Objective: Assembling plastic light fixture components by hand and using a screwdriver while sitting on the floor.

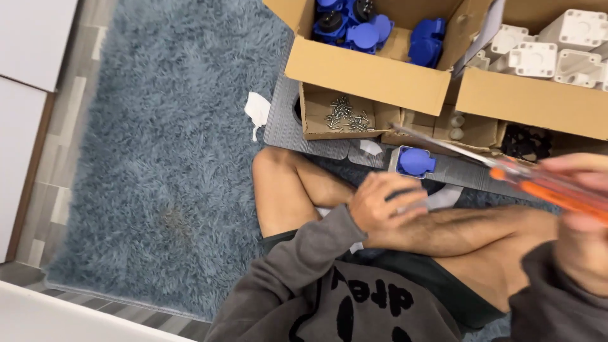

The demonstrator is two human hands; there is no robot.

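My right hand (586, 218) grips an orange-handled screwdriver (551, 188) whose metal shaft points up and left toward the boxes. My left hand (379, 206) is curled over my crossed legs, fingers closed around something small that I cannot make out. Just beyond the left hand a blue socket insert in a white frame (413, 161) lies on a grey board (285, 126). The hands are blurred.
A cardboard box (367, 73) holds blue socket parts (354, 28). A small open box of silver screws (345, 115) sits in front of it. Another box (532, 101) at right holds white plastic housings (544, 54). A shaggy blue-grey rug (164, 158) covers the floor.
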